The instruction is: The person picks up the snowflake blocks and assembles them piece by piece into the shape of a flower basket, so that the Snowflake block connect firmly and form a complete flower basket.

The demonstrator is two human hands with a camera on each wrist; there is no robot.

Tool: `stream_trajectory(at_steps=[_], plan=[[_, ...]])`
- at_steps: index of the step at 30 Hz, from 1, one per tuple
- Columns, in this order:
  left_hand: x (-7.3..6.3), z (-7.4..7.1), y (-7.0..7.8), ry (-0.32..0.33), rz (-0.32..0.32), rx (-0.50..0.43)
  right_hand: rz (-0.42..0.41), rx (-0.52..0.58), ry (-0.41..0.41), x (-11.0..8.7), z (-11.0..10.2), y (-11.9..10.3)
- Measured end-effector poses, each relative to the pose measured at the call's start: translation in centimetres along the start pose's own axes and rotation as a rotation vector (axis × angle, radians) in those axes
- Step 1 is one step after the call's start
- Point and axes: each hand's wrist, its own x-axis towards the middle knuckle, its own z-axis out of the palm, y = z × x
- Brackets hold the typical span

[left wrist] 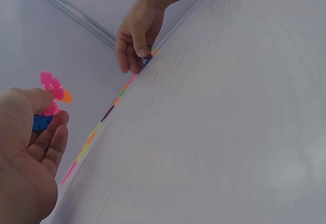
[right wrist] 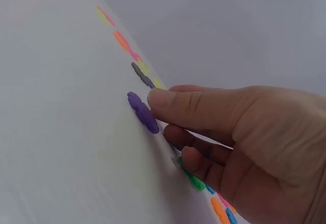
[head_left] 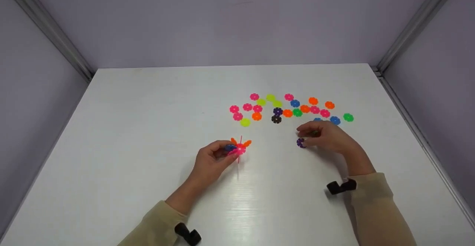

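Note:
My left hand (head_left: pixel 213 162) pinches a joined cluster of snowflake discs (head_left: pixel 241 149) between thumb and fingers, above the white table. Pink, orange and blue discs make up the cluster; the fingers hide part of it. In the left wrist view, its pink disc (left wrist: pixel 52 85) and blue disc (left wrist: pixel 43 122) show beside the thumb. My right hand (head_left: pixel 330 138) is low over the table, its thumb at the edge of a purple snowflake disc (head_left: pixel 300 143). The index fingertip is apart from the thumb in the head view. A green disc (right wrist: pixel 196 180) shows below the right fingers.
Loose discs in pink, yellow, orange, blue, green and dark colours lie behind the hands, among them a black disc (head_left: pixel 276 119) and a green disc (head_left: pixel 348 117). The white table (head_left: pixel 130 127) meets a pale wall (head_left: pixel 237 23) at the back.

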Motion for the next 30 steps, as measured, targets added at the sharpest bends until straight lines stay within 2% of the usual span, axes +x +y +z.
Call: stream_trajectory(at_steps=[5,8,11,15,23,27,30], plan=[[-0.1,0.0,0.0,0.008,-0.036,-0.01,-0.007,-0.082,0.011,0.2,1.0,-0.8],[-0.1,-0.1,0.0,0.011,-0.036,-0.004,0.003,-0.078,-0.004,0.4,2.0,-1.7],[-0.1,0.0,0.0,0.009,-0.024,-0.009,-0.023,-0.072,-0.015,0.6,3.2,-2.8],[-0.1,0.0,0.1,0.004,-0.018,-0.013,-0.118,-0.038,0.012,0.7,5.1,-4.1],[-0.1,0.1,0.3,0.001,-0.008,-0.007,-0.303,0.21,0.026,0.1,9.2,-7.1],[-0.1,0.1,0.3,-0.001,0.009,-0.046,-0.419,0.244,0.022,-0.2,10.7,-8.2],[-0.1,0.2,0.3,-0.007,0.016,-0.047,-0.474,0.273,0.043,-0.4,11.4,-8.6]])
